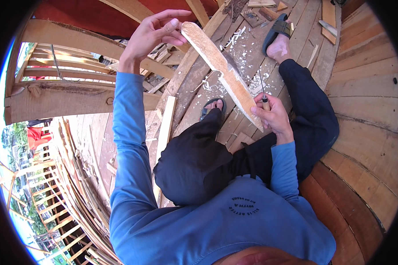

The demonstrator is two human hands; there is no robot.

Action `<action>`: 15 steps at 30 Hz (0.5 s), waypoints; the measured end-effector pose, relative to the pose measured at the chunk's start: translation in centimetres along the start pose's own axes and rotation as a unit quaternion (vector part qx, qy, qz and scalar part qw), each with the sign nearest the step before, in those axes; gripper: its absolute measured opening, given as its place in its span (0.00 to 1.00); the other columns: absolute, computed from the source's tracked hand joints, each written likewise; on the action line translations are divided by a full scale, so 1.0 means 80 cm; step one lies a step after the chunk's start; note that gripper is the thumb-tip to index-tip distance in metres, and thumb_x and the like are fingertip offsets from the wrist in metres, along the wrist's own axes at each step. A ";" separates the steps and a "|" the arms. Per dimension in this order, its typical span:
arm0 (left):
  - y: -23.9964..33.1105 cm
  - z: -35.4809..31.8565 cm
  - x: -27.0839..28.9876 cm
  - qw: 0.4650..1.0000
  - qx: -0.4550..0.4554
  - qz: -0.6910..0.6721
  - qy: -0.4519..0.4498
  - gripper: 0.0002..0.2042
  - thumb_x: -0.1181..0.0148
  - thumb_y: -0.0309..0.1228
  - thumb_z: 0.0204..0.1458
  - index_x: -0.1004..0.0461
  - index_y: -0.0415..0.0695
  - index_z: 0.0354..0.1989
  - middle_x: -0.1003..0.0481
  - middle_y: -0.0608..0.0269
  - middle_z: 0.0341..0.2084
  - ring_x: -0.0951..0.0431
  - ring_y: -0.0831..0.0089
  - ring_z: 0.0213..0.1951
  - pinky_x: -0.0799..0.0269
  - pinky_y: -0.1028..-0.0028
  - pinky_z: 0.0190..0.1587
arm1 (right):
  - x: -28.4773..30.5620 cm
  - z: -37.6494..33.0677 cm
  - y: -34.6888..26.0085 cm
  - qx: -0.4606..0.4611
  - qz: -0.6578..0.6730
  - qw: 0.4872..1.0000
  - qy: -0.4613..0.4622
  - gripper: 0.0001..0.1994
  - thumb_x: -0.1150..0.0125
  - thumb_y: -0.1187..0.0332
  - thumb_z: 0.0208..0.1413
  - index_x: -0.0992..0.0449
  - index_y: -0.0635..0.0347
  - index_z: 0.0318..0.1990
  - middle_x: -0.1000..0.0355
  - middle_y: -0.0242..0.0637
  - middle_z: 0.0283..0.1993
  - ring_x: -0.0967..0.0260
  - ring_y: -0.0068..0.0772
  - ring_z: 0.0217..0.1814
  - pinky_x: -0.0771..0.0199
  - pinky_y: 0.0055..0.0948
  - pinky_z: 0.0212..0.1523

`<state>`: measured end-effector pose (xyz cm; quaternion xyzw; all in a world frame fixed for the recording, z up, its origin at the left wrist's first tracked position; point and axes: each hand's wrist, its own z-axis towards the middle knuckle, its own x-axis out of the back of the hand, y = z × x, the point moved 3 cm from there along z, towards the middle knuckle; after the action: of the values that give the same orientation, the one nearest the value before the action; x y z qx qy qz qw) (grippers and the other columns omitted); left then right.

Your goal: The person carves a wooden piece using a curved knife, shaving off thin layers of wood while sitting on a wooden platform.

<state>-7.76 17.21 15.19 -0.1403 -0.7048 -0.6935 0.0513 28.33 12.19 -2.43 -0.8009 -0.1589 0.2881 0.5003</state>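
A long, pale piece of carved wood (232, 81) slants in front of me, with a notch midway along one edge and a pointed lower end. My right hand (273, 115) grips it near that point, thumb on its face. The same hand also holds a slim tool (265, 103) with a light wooden handle and a thin dark metal shaft pointing away from me; whether the shaft is a blade seen edge-on or a spike, I cannot tell. My left hand (157, 35) is raised beside the rounded upper end, fingers spread. Whether its fingertips touch the wood is unclear.
Pale shavings (238, 39) litter the plank floor (194, 95) between my sandalled feet. Curved plank walling (362, 92) rises on the right. Thick timber ribs (75, 35) stand at the left, above stacked long strips (82, 163). A loose batten (166, 123) lies beside my left leg.
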 end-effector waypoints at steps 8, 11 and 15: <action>-0.015 0.002 0.025 0.995 0.051 0.065 -0.063 0.10 0.34 0.28 0.59 0.18 0.39 0.47 0.18 0.58 0.45 0.16 0.72 0.42 0.15 0.74 0.46 | -0.004 -0.003 -0.007 -0.002 -0.064 0.998 -0.008 0.16 0.24 0.69 0.52 0.27 0.61 0.41 0.27 0.29 0.27 0.42 0.12 0.12 0.47 0.18 0.12; -0.035 0.001 0.018 0.998 0.066 0.017 0.009 0.09 0.36 0.28 0.60 0.18 0.37 0.44 0.18 0.57 0.43 0.17 0.73 0.40 0.15 0.76 0.43 | -0.001 0.000 -0.009 0.011 -0.098 0.995 0.010 0.16 0.24 0.69 0.51 0.27 0.61 0.42 0.27 0.28 0.27 0.41 0.12 0.13 0.46 0.19 0.12; -0.062 -0.001 0.022 0.992 0.062 -0.101 0.036 0.06 0.36 0.28 0.60 0.19 0.37 0.40 0.18 0.57 0.40 0.17 0.76 0.36 0.15 0.79 0.38 | -0.003 -0.001 -0.010 0.012 -0.080 0.997 0.006 0.16 0.24 0.69 0.51 0.27 0.61 0.42 0.27 0.28 0.27 0.41 0.12 0.13 0.46 0.19 0.12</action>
<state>-10.82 17.33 10.91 -0.0397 -0.7546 -0.6548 0.0151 28.26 12.37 -1.60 -0.7810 -0.2161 0.2444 0.5326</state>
